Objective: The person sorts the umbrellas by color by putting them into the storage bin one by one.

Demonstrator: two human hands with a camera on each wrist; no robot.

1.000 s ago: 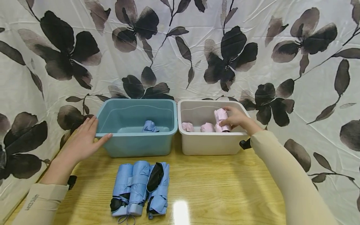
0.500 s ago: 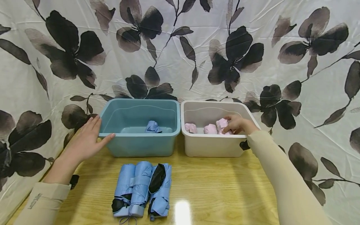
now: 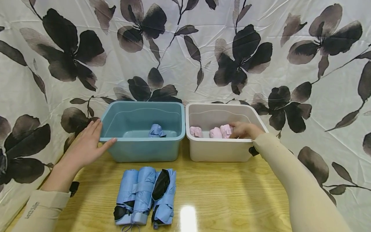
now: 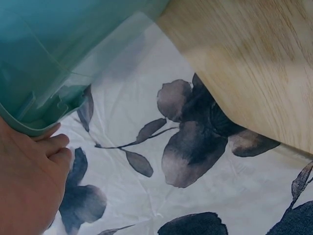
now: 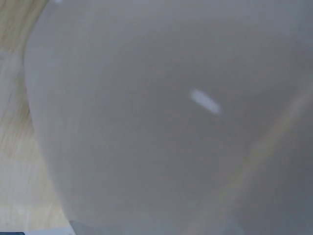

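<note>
My left hand (image 3: 84,148) rests against the left front corner of a teal plastic bin (image 3: 145,149), fingers straight along its side and thumb on the front rim. In the left wrist view, that hand (image 4: 32,181) touches the bin's rim (image 4: 39,131). My right hand (image 3: 244,130) reaches down inside a white bin (image 3: 220,151), its curled fingers at a pink folded umbrella (image 3: 226,131). The front wall hides the umbrella's lower part. Two more pink folded umbrellas, one in the middle (image 3: 215,132) and one at the left (image 3: 195,131), lie in that bin.
One blue folded umbrella (image 3: 156,130) lies in the teal bin. Three blue folded umbrellas, left (image 3: 127,190), middle (image 3: 144,190) and right (image 3: 168,201), lie side by side on the wooden table (image 3: 232,196). A floral cloth (image 3: 185,74) hangs behind the bins.
My right hand has lowered the pink umbrella from above the white bin's rim down into it, beside the middle one. My left hand stays at the teal bin.
</note>
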